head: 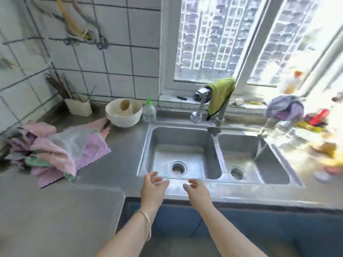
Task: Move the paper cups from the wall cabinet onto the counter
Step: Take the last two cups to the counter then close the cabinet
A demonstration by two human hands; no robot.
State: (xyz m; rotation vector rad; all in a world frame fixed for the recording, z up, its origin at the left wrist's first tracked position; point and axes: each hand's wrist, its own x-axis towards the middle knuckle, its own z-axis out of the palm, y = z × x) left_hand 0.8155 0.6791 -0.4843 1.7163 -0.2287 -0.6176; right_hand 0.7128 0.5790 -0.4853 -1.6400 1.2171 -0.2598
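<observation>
Both my hands hover over the front edge of the steel counter (120, 138), just before the sink. My left hand (153, 188) is open with fingers spread and holds nothing; a thin bracelet sits on its wrist. My right hand (197, 190) is also open and empty, fingers loosely curved. No wall cabinet is in view. A brownish cup-like shape (125, 105) lies inside a white bowl (123, 118) at the back of the counter; I cannot tell whether it is a paper cup.
A double steel sink (148, 145) fills the middle, with a tap (199, 106) and a green cloth (220, 95) over it. A pile of pastel cloths (57, 151) lies at left. A soap bottle (149, 111) and a utensil holder (78, 106) stand by the tiled wall. Clutter sits at right.
</observation>
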